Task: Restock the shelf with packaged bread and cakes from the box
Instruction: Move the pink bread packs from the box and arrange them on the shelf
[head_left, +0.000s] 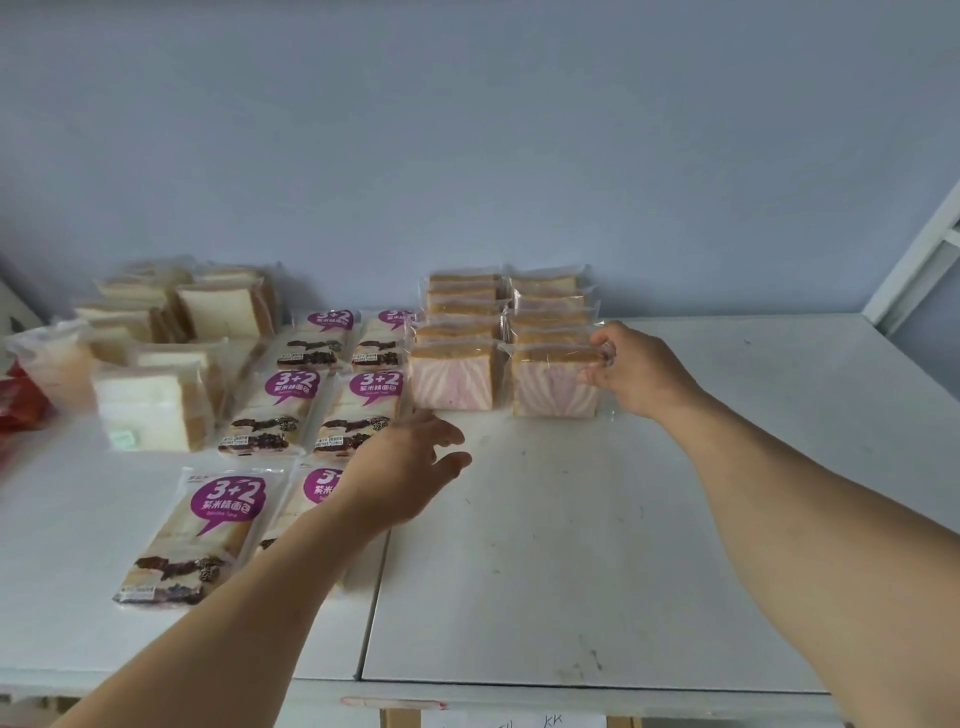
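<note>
Bread in clear wrap sits in neat rows on the white shelf (597, 545). From the head view, the right hand (636, 371) pinches the top corner of a pink striped cake pack (553, 382), thumb and fingers curled on the wrap, most likely to stand it straight at the front of its row. Just left of that grip stands a twin pack (452, 376), and more packs line up behind both. The left hand (410, 475) hangs loose and spread, holding nothing, just over the purple-label bread bags (275, 410). Right of the grip and in front of it the shelf is bare, so there is room for more. The box is not in view.
</note>
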